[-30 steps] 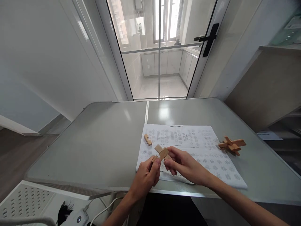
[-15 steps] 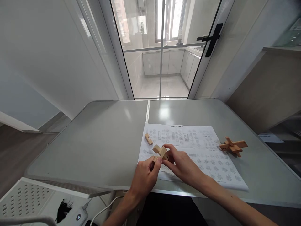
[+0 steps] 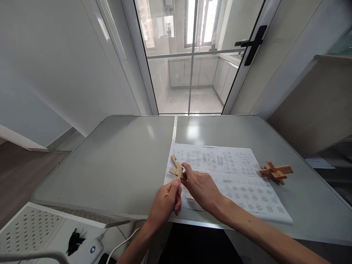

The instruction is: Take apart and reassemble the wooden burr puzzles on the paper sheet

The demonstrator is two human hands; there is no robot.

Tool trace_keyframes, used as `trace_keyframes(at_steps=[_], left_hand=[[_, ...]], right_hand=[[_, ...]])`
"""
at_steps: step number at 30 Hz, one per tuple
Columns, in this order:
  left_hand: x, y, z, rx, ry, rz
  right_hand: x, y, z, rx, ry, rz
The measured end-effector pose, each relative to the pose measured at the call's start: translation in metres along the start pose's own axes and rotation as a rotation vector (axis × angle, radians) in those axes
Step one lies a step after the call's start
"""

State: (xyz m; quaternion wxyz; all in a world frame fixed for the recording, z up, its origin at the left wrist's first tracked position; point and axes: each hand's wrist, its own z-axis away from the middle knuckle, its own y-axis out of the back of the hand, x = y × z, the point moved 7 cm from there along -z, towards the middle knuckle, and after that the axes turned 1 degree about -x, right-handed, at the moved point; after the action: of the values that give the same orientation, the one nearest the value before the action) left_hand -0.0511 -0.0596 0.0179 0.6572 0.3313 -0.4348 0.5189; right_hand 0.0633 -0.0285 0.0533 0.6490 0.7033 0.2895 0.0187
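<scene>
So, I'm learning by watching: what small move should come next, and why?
Probably free the right hand to pick up the notched block: it seems to lie loose on the printed sheet, just beyond the crossed wooden pieces, which the left hand also pinches.

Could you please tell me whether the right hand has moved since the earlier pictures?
Yes: judged against the printed sheet, the right hand has shifted left, toward its left edge.
</scene>
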Motion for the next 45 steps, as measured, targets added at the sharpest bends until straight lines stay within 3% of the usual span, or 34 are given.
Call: trace_keyframes(at_steps=[6, 14, 22, 27, 29, 34, 41, 45], left_hand=[[0.0, 0.004, 0.004, -0.008, 0.072, 0.193], [0.006, 0.013, 0.012, 0.169, -0.083, -0.199], [0.0, -0.003, 0.013, 0.021, 0.052, 0.099], [0.01, 0.005, 0.018, 0.158, -0.034, -0.276], [0.01, 0.005, 0.019, 0.143, -0.03, -0.328], [-0.004, -0.005, 0.016, -0.07, 0.074, 0.02], [0.003, -0.005, 0.003, -0.029, 0.07, -0.003], [0.012, -0.005, 0.001, -0.046, 0.149, 0.146]], right_hand=[[-0.01, 0.001, -0.007, 0.033, 0.035, 0.079], [-0.022, -0.001, -0.006, 0.013, 0.063, 0.199], [-0.021, 0.003, -0.005, 0.016, 0.051, 0.202], [-0.024, 0.001, -0.003, 0.008, 0.069, 0.211], [-0.024, -0.001, 0.001, 0.009, 0.077, 0.213], [-0.022, -0.004, 0.008, 0.02, 0.105, 0.252], [-0.018, -0.001, -0.002, -0.049, 0.071, 0.293], [-0.017, 0.001, -0.011, -0.068, 0.037, 0.287]])
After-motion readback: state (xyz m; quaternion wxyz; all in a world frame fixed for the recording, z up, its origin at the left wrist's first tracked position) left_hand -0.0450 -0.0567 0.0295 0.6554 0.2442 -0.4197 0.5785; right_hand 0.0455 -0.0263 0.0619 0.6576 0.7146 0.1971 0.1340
